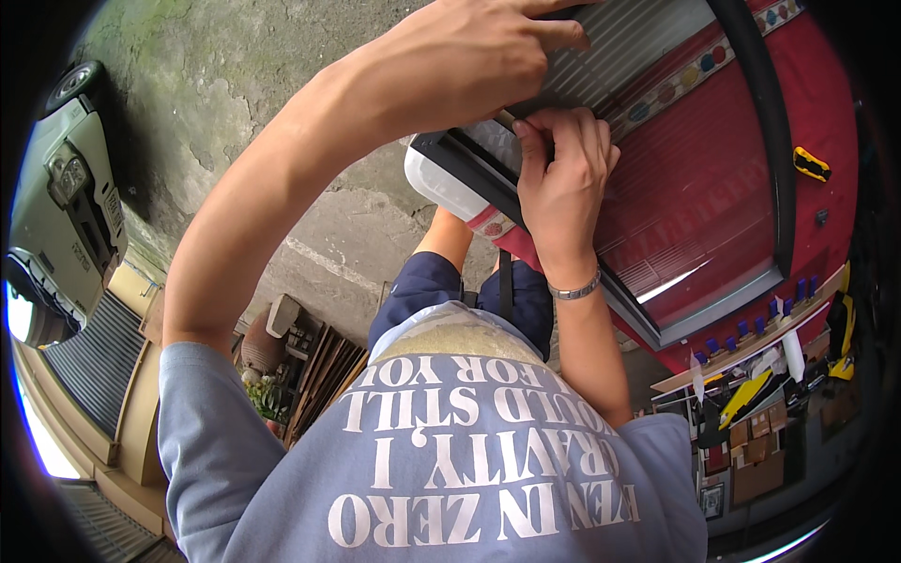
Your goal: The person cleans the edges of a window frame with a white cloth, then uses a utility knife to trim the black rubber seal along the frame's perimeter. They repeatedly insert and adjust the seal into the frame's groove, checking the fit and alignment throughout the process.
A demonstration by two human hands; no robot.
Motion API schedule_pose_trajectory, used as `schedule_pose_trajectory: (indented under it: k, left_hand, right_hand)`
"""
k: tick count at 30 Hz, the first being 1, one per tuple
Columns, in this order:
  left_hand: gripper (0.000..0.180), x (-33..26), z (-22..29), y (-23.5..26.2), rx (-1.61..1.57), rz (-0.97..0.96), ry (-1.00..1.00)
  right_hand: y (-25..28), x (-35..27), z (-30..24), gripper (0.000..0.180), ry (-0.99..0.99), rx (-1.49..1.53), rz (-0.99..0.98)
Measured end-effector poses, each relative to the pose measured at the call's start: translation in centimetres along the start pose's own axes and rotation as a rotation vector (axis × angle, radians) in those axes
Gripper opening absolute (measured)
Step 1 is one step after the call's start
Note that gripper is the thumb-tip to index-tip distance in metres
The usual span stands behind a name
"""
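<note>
Dark-framed glass panel (690, 202): upper right of the frame, lying on a red-covered table (826, 108) and running off the upper edge. Red cloth shows through the pane; pale parallel stripes show across its upper part. A patterned band with coloured round motifs (690, 73) crosses the same area. The table's white rounded corner juts out upper centre, beside the panel's near corner.

Right hand (568, 174): upper centre, over the panel's left-hand rail. Fingers curled, thumb and forefinger brought together at the rail; whether anything thin sits between them, cannot tell. Metal-banded watch or bracelet (575, 285) at the wrist.

Left hand (493, 56): top centre, arm arching up from lower left. Two fingers stretched rightward, apart from each other, above the panel; upper one cut by the picture edge. Grip otherwise hidden; cannot tell if it holds anything.

Farther out: yellow-and-black tool (812, 164) on the red cloth, right. Lower right, a rack with blue-handled items (758, 326) and cardboard boxes (758, 450). Lower left of centre, a reddish-brown pot (269, 349) near wooden slats (328, 380). Far left, a pale vehicle (70, 202) on weathered concrete (225, 103).
</note>
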State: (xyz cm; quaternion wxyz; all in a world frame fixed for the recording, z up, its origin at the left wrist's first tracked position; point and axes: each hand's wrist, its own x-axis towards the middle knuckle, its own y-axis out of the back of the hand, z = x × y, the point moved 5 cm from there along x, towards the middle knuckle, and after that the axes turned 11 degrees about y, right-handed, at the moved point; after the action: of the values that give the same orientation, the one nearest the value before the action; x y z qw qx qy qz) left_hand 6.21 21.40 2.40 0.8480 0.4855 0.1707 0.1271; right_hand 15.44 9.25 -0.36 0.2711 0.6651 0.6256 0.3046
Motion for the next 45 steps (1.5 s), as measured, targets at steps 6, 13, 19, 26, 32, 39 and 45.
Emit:
schedule_pose_trajectory:
  k: [6,13,19,26,32,39,45]
  left_hand:
    - [0.015,0.1,-0.3,-0.1,-0.071,-0.017,0.036]
    - [0.015,0.1,-0.7,-0.4,-0.154,0.001,0.056]
    - [0.014,0.2,-0.1,0.2,-0.071,-0.047,0.025]
    - [0.014,0.2,0.3,0.1,0.053,0.005,-0.001]
    - [0.007,0.3,0.2,2.0,-0.1,-0.134,0.075]
    - [0.006,0.2,-0.7,0.4,-0.129,-0.047,0.062]
    - [0.01,0.0,-0.2,0.3,-0.094,-0.004,0.043]
  right_hand:
    - [0.0,0.0,0.0,0.01,-0.009,0.004,0.005]
    - [0.0,-0.1,0.3,0.009,-0.025,0.054,0.037]
    - [-0.1,0.1,0.1,0.01,-0.013,0.021,-0.001]
    - [-0.1,0.1,-0.1,0.009,-0.014,0.012,-0.009]
    - [0.1,0.1,0.3,0.009,-0.019,0.064,0.029]
    - [0.2,0.3,0.2,0.009,-0.021,0.041,-0.006]
    - [0.0,0.3,-0.1,0.009,-0.014,0.011,-0.023]
